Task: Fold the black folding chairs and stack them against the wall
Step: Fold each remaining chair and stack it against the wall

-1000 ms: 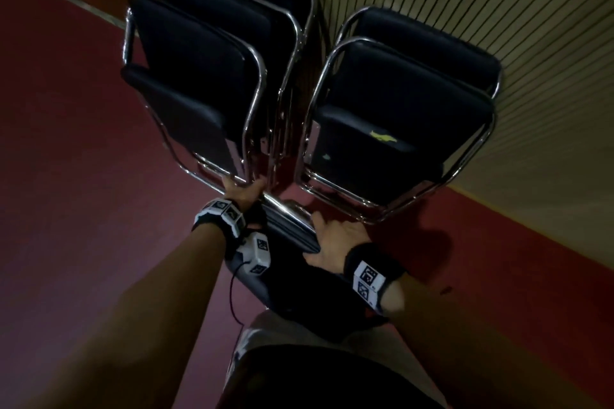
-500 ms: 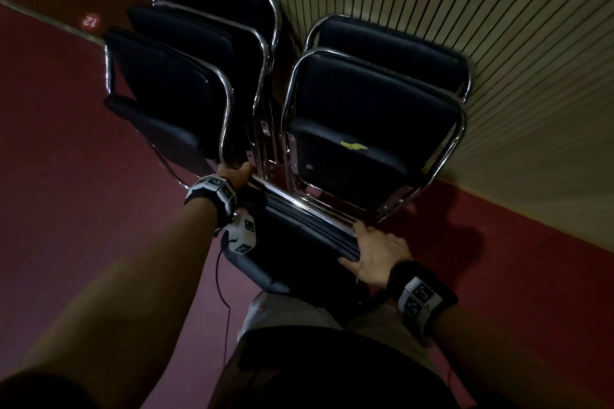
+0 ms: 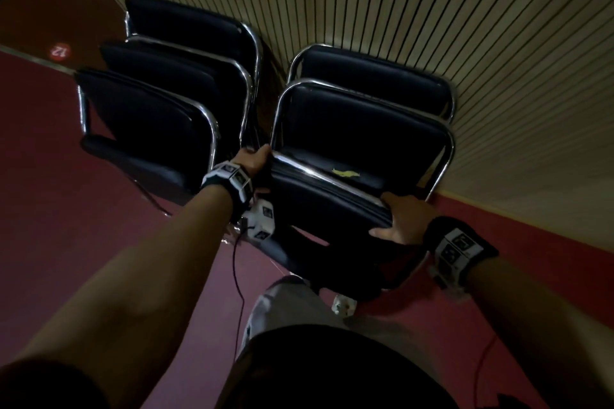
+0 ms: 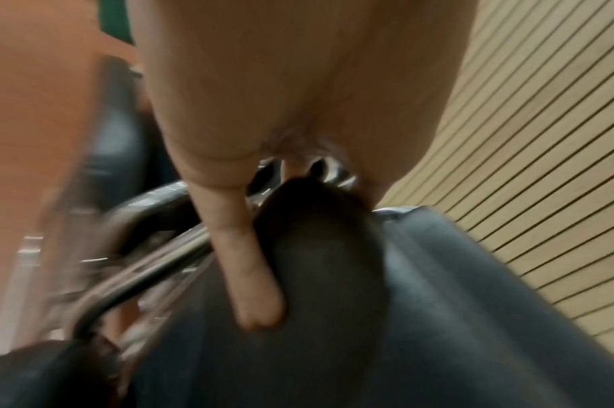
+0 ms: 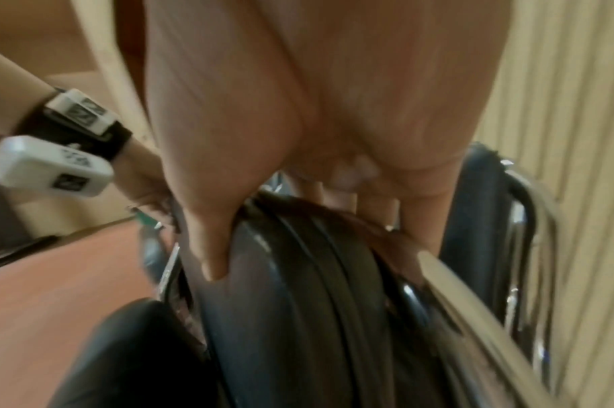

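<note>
I hold a folded black chair (image 3: 319,209) with a chrome frame, tilted in front of the right-hand stack. My left hand (image 3: 254,161) grips its upper left corner; in the left wrist view the thumb (image 4: 250,265) lies down the black pad (image 4: 403,317). My right hand (image 3: 402,221) grips the chair's right edge, with the thumb (image 5: 208,240) on the padded edge (image 5: 298,289) and the fingers behind it. Two folded chairs (image 3: 362,129) lean on the slatted wall (image 3: 465,26) at the right. A stack of three folded chairs (image 3: 159,109) leans at the left.
Red carpet (image 3: 66,209) covers the floor, with a round red "12" marker (image 3: 60,50) at the far left. A thin cable (image 3: 237,276) hangs from my left wrist camera. My pale shoe (image 3: 285,302) is just below the held chair. A yellow scrap (image 3: 345,173) lies on the front stacked chair.
The held chair has swung right and forward, from between the two stacks to in front of the right stack. My right hand slid along its top edge to the right end.
</note>
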